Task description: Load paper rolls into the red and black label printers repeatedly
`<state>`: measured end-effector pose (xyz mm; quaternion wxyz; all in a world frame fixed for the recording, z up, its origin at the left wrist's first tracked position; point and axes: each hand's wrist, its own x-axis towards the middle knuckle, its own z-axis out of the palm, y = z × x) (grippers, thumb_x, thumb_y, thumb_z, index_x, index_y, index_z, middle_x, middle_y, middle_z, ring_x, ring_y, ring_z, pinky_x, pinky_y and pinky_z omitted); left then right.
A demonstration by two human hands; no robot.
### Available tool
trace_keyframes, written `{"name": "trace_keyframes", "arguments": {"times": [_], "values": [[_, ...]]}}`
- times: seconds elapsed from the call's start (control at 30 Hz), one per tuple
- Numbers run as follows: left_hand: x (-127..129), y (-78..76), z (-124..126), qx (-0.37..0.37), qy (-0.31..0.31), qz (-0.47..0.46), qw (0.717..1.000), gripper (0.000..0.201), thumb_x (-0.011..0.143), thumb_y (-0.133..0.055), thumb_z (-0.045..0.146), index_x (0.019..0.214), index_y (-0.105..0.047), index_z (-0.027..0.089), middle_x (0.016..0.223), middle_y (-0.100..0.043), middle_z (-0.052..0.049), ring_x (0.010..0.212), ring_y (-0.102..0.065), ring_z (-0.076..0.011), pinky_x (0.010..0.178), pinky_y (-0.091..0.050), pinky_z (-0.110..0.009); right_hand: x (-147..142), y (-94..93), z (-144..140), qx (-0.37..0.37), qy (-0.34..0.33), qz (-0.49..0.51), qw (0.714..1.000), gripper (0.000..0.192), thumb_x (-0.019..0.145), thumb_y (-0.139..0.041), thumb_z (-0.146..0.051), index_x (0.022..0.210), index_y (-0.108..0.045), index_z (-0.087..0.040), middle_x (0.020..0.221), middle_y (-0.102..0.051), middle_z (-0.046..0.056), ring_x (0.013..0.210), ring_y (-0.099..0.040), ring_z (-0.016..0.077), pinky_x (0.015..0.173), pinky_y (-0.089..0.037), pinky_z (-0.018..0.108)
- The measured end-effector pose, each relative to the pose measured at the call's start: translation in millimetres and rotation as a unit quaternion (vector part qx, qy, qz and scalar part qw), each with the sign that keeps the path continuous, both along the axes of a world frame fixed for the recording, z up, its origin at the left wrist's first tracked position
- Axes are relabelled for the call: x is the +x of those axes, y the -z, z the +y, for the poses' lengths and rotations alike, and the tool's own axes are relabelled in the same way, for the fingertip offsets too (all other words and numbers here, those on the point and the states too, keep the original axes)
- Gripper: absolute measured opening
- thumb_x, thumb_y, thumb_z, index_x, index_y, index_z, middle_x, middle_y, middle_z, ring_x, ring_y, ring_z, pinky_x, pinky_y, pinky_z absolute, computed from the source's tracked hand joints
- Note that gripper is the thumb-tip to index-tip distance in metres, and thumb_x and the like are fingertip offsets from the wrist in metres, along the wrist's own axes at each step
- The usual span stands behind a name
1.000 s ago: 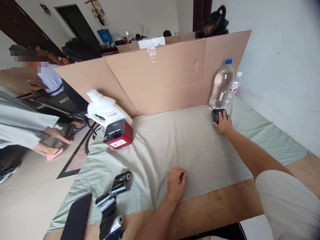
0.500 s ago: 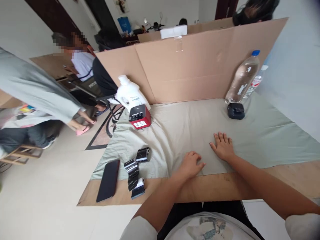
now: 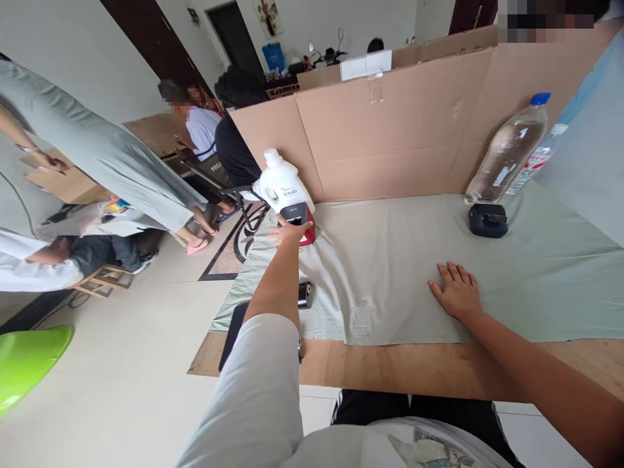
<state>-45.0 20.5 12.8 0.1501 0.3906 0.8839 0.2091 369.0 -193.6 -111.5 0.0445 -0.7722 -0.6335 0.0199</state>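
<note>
My left hand reaches out at the front of a small red and black box-shaped device, its fingers spread. It overlaps the device's front; I cannot tell whether it touches. Behind the device stands a white jug with a handle. Flat on the cloth lies my right hand, fingers apart, holding nothing. My left forearm hides most of the dark shiny film rolls, leaving one roll end in sight. A dark phone is partly covered by the same arm.
A cardboard panel walls off the table's far side. At the right lean a big clear bottle and a smaller bottle, behind a black case. People stand and sit on the left; a bright green object is at lower left.
My left hand has moved from near the table's front edge forward and left to the red and black device. My right hand still rests on the cloth. The view has shifted left.
</note>
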Motion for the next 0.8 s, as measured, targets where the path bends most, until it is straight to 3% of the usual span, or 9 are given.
{"name": "trace_keyframes", "arguments": {"times": [0.1,0.27,0.4,0.5,0.63,0.73,0.8], "values": [[1.3,8.1,-2.5,0.01,-0.026,-0.036,0.999,0.126,0.062,-0.081,0.06,0.155,-0.005,0.022,0.152,-0.029,-0.026,0.14,-0.037,-0.0414,0.11,-0.035,-0.056,-0.4,-0.9,0.1,0.002,0.0,0.006,1.0,0.069,0.096,-0.028,-0.053,0.15,-0.041,-0.013,0.16,-0.035,0.015,0.148,-0.028,0.0348,0.119,-0.022,0.051],[18.7,9.8,-14.0,0.055,-0.045,0.009,0.997,0.114,0.065,-0.078,0.055,0.152,-0.017,0.016,0.144,-0.035,-0.026,0.134,-0.043,-0.0404,0.108,-0.038,-0.051,-1.5,-3.6,0.4,0.004,0.0,0.016,1.0,0.068,0.095,-0.032,-0.052,0.151,-0.04,-0.014,0.161,-0.034,0.015,0.148,-0.028,0.0348,0.119,-0.022,0.051],[40.9,3.5,-37.3,0.095,0.011,0.008,0.995,0.106,0.067,-0.077,0.057,0.15,-0.021,0.02,0.141,-0.04,-0.022,0.134,-0.044,-0.0388,0.11,-0.036,-0.05,-1.8,-5.5,-0.3,0.002,-0.001,0.026,1.0,0.069,0.095,-0.034,-0.052,0.151,-0.04,-0.012,0.161,-0.033,0.016,0.149,-0.027,0.0355,0.119,-0.021,0.051],[71.6,4.0,-73.1,0.154,0.096,-0.037,0.983,0.103,0.069,-0.078,0.052,0.15,-0.022,0.023,0.14,-0.044,-0.017,0.137,-0.042,-0.0333,0.112,-0.034,-0.045,-1.5,-5.7,-0.8,0.006,-0.003,0.037,0.999,0.07,0.095,-0.034,-0.052,0.151,-0.04,-0.012,0.161,-0.033,0.017,0.149,-0.027,0.0361,0.119,-0.021,0.053],[129.7,14.9,-135.2,0.234,0.207,-0.123,0.942,0.102,0.064,-0.083,0.044,0.147,-0.028,0.022,0.137,-0.048,-0.014,0.137,-0.042,-0.0304,0.114,-0.033,-0.042,-0.7,-4.8,-1.1,0.006,-0.004,0.053,0.999,0.069,0.095,-0.033,-0.052,0.151,-0.04,-0.012,0.161,-0.033,0.016,0.149,-0.026,0.0351,0.12,-0.02,0.053],[174.2,28.3,-179.4,0.262,0.247,-0.141,0.922,0.1,0.06,-0.085,0.04,0.144,-0.033,0.022,0.137,-0.047,-0.014,0.137,-0.041,-0.0324,0.115,-0.031,-0.044,-0.1,-4.2,-1.4,0.008,-0.006,0.063,0.998,0.069,0.095,-0.033,-0.052,0.15,-0.04,-0.012,0.161,-0.032,0.016,0.15,-0.026,0.0345,0.12,-0.02,0.052],[199.1,38.5,-204.9,0.266,0.24,-0.125,0.925,0.101,0.059,-0.086,0.041,0.143,-0.033,0.024,0.138,-0.044,-0.015,0.138,-0.039,-0.0344,0.116,-0.029,-0.048,0.3,-3.9,-1.9,0.012,-0.007,0.065,0.998,0.068,0.095,-0.034,-0.052,0.15,-0.041,-0.012,0.161,-0.033,0.016,0.149,-0.027,0.0342,0.12,-0.02,0.051]]}}
